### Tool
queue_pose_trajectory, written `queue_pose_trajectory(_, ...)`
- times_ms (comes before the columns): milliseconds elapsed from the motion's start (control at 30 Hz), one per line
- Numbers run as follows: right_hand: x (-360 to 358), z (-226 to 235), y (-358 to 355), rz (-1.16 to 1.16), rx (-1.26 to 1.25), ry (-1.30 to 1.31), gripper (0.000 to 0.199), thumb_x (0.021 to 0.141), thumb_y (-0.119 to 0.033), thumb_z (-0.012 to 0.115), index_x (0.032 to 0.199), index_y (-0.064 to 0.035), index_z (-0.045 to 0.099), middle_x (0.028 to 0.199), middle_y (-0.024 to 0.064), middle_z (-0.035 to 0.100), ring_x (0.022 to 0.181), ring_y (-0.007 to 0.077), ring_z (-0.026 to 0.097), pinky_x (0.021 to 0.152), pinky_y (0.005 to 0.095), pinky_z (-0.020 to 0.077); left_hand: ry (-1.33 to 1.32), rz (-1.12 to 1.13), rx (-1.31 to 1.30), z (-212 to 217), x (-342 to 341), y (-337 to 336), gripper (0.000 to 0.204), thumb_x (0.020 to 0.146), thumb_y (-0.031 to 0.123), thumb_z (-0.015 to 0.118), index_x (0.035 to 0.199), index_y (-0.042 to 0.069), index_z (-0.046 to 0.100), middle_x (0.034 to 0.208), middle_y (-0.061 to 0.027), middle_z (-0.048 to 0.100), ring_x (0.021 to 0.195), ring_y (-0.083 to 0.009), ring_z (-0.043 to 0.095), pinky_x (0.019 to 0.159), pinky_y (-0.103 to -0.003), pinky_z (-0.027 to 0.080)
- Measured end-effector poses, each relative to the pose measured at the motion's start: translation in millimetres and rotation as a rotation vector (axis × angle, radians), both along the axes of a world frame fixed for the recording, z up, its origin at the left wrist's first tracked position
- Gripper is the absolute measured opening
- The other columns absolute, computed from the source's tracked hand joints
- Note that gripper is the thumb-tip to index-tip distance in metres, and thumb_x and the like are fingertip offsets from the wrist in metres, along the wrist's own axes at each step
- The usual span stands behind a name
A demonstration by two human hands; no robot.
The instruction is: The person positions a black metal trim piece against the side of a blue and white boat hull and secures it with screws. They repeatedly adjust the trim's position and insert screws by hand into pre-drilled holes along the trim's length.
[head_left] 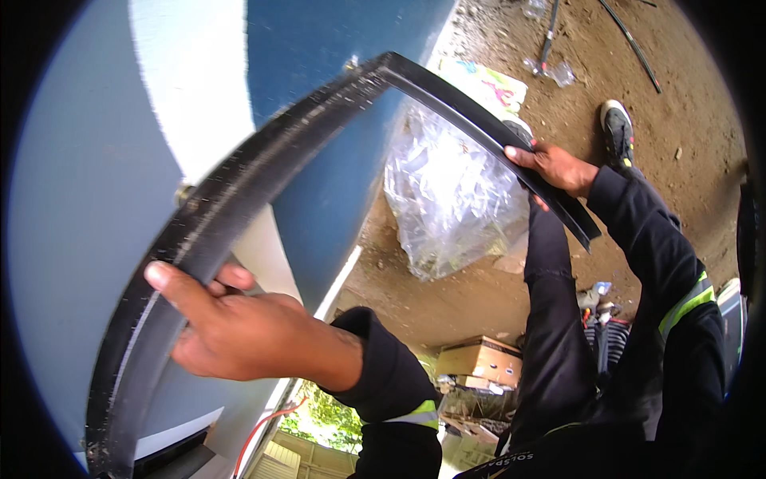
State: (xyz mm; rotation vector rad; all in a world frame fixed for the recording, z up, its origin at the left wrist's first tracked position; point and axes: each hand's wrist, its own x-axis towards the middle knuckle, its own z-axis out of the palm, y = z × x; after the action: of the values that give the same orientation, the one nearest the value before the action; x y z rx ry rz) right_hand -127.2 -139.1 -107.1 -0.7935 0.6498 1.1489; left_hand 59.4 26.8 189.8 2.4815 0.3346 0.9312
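Note:
A long black frame strip (pixel 215 191) with a bent corner spans the view, its surface scuffed and dusty. My left hand (pixel 247 331) grips the long arm at lower left, thumb on the near face and fingers curled behind. Around the short arm, past the corner, closes my right hand (pixel 558 169), with the thumb on top and fingertips showing below. The strip is held up in front of a blue and white panel (pixel 319 203). Its lower left end runs out of the picture.
Crumpled clear plastic sheeting (pixel 447 195) lies on the dirt floor (pixel 670 136) beyond the strip. A cardboard box (pixel 481 361) sits at lower centre, near an orange cable (pixel 262 423). Thin dark rods (pixel 634 44) lie at upper right. My shoe (pixel 617 132) stands on the dirt.

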Motion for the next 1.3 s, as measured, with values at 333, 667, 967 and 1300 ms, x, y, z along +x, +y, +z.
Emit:
queue_pose_trajectory(333,38.0,14.5,-51.9,0.11,-0.131,-0.176,0.064,0.102,-0.059,0.066,0.089,0.0042,0.066,0.061,0.0074,0.063,0.042,0.016,0.061,0.037,0.0295,0.0527,0.068,-0.056,0.023,2.4,-3.3,-1.0,0.055,0.108,0.031,0.066,0.072,-0.011,0.066,0.06,-0.0111,0.059,0.05,-0.0132,0.051,0.048,-0.026,0.037)
queue_pose_trajectory(667,28.0,22.7,-27.9,0.009,-0.093,-0.15,0.067,0.101,-0.06,0.067,0.086,0.0058,0.068,0.059,0.0098,0.062,0.042,0.018,0.062,0.037,0.0329,0.0497,0.091,-0.048,-0.017,5.5,-3.9,0.8,0.054,0.108,0.029,0.066,0.071,-0.01,0.062,0.058,-0.0094,0.054,0.049,-0.0146,0.048,0.049,-0.03,0.039)
queue_pose_trajectory(967,26.9,13.6,-35.6,0.067,0.005,-0.095,0.065,0.097,-0.064,0.07,0.086,-0.0002,0.063,0.058,0.0091,0.057,0.04,0.02,0.057,0.036,0.0355,0.0484,-0.012,0.053,0.02,-4.9,0.4,8.9,0.064,0.107,0.039,0.065,0.064,-0.008,0.056,0.067,-0.016,0.063,0.05,-0.02,0.052,0.05,-0.035,0.043)
queue_pose_trajectory(1300,31.2,0.0,-38.7,0.149,0.003,-0.02,0.065,0.098,-0.063,0.069,0.089,0.001,0.06,0.063,0.0129,0.059,0.047,0.0242,0.062,0.042,0.0423,0.0551,-0.569,-0.329,1.54,107.3,32.0,20.7,0.029,0.102,0.023,0.074,0.122,0.003,0.066,0.106,-0.0108,0.07,0.101,-0.0253,0.067,0.091,-0.038,0.055)
